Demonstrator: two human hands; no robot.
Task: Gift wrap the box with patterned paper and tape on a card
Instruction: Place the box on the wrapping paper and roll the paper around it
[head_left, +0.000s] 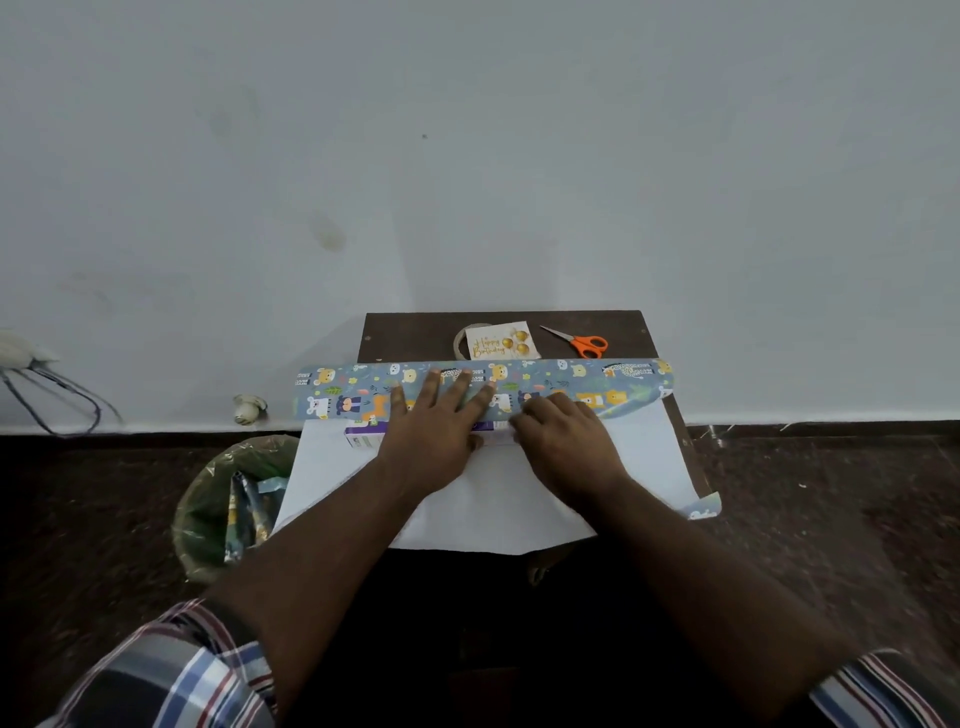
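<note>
The patterned paper (358, 395) lies white side up across a small table, its far edge folded toward me over the box. Only the purple and white end of the box (363, 436) shows at the left. My left hand (434, 431) presses flat on the folded blue animal-print flap, fingers spread. My right hand (563, 441) rests beside it with fingers curled at the flap's edge; what they pinch is hidden. A "Happy Birthday" card (501, 343) leans on a tape roll (462, 340) at the table's back.
Orange-handled scissors (579, 343) lie at the back right of the dark brown table (405, 330). A bin (208, 519) lined with a green bag holds paper scraps at the left on the floor. A pale wall stands right behind the table.
</note>
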